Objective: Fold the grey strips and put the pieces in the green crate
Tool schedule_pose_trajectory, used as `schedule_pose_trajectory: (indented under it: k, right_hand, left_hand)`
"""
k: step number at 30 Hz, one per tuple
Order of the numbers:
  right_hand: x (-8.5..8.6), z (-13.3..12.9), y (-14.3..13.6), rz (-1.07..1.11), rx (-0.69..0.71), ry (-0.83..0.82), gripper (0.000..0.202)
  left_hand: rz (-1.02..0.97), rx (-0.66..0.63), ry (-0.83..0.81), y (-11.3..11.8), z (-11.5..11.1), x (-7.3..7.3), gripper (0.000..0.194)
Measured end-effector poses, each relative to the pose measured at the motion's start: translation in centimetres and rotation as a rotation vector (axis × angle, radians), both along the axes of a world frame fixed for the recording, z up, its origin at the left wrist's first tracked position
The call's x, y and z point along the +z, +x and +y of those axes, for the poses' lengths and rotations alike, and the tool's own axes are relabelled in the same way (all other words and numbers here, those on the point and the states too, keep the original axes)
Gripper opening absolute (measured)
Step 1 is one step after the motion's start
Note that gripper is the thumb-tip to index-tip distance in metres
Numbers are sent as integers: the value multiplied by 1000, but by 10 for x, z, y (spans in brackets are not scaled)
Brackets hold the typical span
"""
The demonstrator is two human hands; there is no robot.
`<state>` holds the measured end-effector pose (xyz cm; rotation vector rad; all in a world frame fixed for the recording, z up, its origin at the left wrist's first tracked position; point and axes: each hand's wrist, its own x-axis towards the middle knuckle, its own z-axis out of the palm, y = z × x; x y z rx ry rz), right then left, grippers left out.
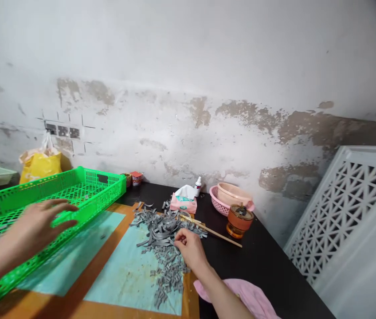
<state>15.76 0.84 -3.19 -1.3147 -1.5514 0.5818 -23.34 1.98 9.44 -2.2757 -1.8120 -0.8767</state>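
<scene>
My left hand [46, 221] hovers over the near side of a green plastic crate [99, 201], its fingers apart and holding nothing. Some small grey pieces [0, 228] lie in the crate beside my wrist. At the right edge of a heap of grey strips and short pieces [161, 230], my right hand [189, 248] has its thumb and fingers pinched together. Whatever is between those fingertips, if anything, is too small to make out. Under the heap are pale blue sheets [118, 272] on an orange-brown board [91, 262].
A wooden stick [223, 235] and an amber lidded jar [239, 220] stand beyond my right hand. Tissues [183, 203], a small white bottle [197, 186] and pink baskets [219, 204] are near the wall. Pink cloth [251, 299] lies under my right forearm. A yellow bag [41, 166] is behind the crate.
</scene>
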Motion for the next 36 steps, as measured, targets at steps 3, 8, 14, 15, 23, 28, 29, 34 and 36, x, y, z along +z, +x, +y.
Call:
schedule_pose_trajectory:
  k: [3, 8, 14, 15, 23, 28, 29, 34, 36]
  right_hand:
    - [0, 0, 4, 118, 0, -14, 18]
    - [5, -3, 10, 318, 5, -26, 30]
    - [14, -8, 6, 523, 29, -76, 32]
    - [17, -10, 4, 570, 48, -98, 33]
    - [29, -22, -10, 724, 193, -190, 35]
    - [31, -26, -15, 743, 248, -233, 37]
    - [32, -27, -16, 739, 247, -235, 38]
    - [34, -29, -15, 739, 205, -236, 40]
    - [35, -30, -15, 747, 205, -238, 38]
  left_hand:
    - [-79, -313, -290, 94, -11, -19, 26]
    - [-58, -531, -506, 189, -4, -56, 18]
    - [-114, -520, -464, 203, 10, -77, 16]
    - [-132, -524, -456, 203, 10, -79, 15]
    - [-957, -603, -739, 206, 8, -84, 31]
    - [-1423, -606, -926, 207, 3, -82, 28]
    - [-1462, -614, -938, 207, 2, -82, 27]
    - [-1553, -665, -945, 212, -2, -82, 24]
    - [-1566, -671, -926, 213, -3, -82, 25]
